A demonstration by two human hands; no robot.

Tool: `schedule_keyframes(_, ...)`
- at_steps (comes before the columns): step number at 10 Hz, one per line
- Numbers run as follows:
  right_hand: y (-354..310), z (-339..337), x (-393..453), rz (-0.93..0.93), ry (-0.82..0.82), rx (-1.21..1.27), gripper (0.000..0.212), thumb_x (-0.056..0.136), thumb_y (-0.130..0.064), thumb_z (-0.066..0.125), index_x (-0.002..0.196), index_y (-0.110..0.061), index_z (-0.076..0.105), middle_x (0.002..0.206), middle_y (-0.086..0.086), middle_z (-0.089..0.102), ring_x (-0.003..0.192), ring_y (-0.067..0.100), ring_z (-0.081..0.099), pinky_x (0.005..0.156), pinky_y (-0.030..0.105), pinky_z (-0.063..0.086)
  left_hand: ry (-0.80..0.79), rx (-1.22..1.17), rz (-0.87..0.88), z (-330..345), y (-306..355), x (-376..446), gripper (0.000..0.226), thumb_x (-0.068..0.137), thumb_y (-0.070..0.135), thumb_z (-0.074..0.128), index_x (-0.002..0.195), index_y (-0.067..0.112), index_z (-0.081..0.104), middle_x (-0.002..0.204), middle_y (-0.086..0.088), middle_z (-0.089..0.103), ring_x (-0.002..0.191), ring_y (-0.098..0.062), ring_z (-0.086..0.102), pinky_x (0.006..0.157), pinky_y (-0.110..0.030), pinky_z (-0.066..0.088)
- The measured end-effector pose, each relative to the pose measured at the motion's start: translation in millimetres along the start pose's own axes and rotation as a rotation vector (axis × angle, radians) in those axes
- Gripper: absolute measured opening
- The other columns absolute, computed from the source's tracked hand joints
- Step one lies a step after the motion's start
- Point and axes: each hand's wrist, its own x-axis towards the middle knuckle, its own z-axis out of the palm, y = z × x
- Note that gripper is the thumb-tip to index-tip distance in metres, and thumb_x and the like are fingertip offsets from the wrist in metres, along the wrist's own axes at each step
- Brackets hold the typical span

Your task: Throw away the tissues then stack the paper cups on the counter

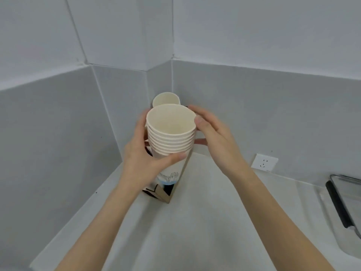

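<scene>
Left hand (144, 161), right hand (214, 137): both grip the paper cup stack (172, 137) above carton (166, 192). Risk: uneven squeeze tilts stack, toppling carton or single cup (166, 99) behind.

Bare forearms (107, 218), short plain fingernails (198, 119)

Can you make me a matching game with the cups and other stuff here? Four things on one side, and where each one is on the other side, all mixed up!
Things:
1. stack of paper cups
2. single paper cup
3. wall socket
4. brown box

Places:
A. on the wall at the right
B. gripped by the left hand
C. in the corner, behind the stack
D. standing on the counter, below the stack

Pairs: 1-B, 2-C, 3-A, 4-D.
</scene>
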Motion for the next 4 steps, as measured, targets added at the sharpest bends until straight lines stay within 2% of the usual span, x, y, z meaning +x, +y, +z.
schedule_keyframes(1,-8,37,8,-0.068,-0.037,0.006,0.033,0.088,-0.034,0.043,0.118,-0.037,0.055,0.117,-0.015,0.064,0.112,0.003,0.057,0.101,0.041,0.046,0.067,0.045,0.015,-37,-7,3,0.108,0.04,0.053,0.081,0.127,0.059,0.018,0.123,0.039,0.043,0.108,0.021,0.045,0.082,0.005,0.034)
schedule_keyframes(2,4,64,8,-0.079,-0.069,-0.012,0.036,0.09,-0.032,0.041,0.125,-0.03,0.051,0.127,-0.008,0.059,0.118,0.007,0.053,0.105,0.045,0.042,0.066,0.073,-0.049,-54,-24,-2,0.11,0.04,0.051,0.082,0.127,0.061,0.015,0.124,0.042,0.042,0.115,0.016,0.044,0.092,-0.008,0.038)
schedule_keyframes(3,23,81,8,-0.057,-0.107,-0.06,0.037,0.094,-0.026,0.04,0.13,-0.023,0.048,0.13,-0.005,0.056,0.119,0.005,0.051,0.107,0.035,0.04,0.061,0.082,-0.11,-57,-48,-10,0.108,0.042,0.046,0.084,0.125,0.061,0.016,0.117,0.046,0.044,0.115,0.012,0.046,0.094,-0.012,0.04)
schedule_keyframes(4,39,86,8,-0.001,-0.148,-0.162,0.038,0.097,-0.023,0.038,0.135,-0.022,0.042,0.135,-0.006,0.051,0.118,0.0,0.046,0.105,0.023,0.033,-0.005,0.116,-0.191,-58,-64,-14,0.117,0.046,0.037,0.087,0.135,0.046,0.012,0.127,0.036,0.042,0.122,0.005,0.042,0.096,-0.013,0.035)
